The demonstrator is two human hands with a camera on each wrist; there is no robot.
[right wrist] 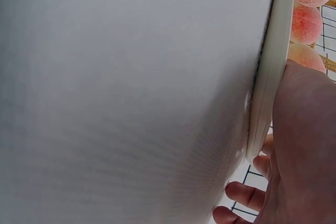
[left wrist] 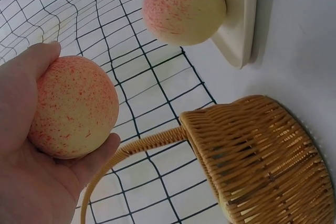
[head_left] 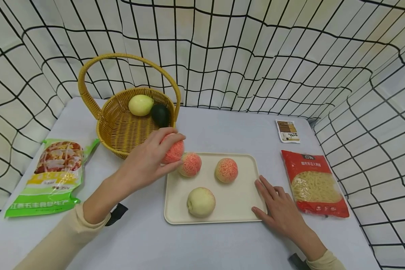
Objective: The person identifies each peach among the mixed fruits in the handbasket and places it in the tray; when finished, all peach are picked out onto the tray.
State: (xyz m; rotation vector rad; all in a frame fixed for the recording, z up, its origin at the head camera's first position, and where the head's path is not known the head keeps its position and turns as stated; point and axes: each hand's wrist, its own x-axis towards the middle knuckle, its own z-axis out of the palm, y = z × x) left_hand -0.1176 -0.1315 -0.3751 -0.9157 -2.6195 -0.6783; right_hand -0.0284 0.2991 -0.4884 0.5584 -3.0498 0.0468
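Note:
My left hand (head_left: 150,155) grips a pink-speckled peach (head_left: 174,152) above the gap between the wicker basket (head_left: 113,137) and the cream tray (head_left: 236,217). In the left wrist view, thumb and fingers curl round that peach (left wrist: 76,106). On the tray lie two more pink peaches, one at the left (head_left: 191,165) and one farther right (head_left: 227,170), plus a pale yellow-green round fruit (head_left: 201,202). My right hand (head_left: 281,210) rests with spread fingers at the tray's right edge. Inside the basket sit a yellow-green oval fruit (head_left: 141,105) and a dark green one (head_left: 160,115).
A green food bag (head_left: 50,176) lies at the left, and a red pasta bag (head_left: 315,183) at the right. Behind the red bag is a small white packet (head_left: 288,131). The basket's tall handle (head_left: 131,56) arches over it. Black netting (head_left: 219,56) encloses the table.

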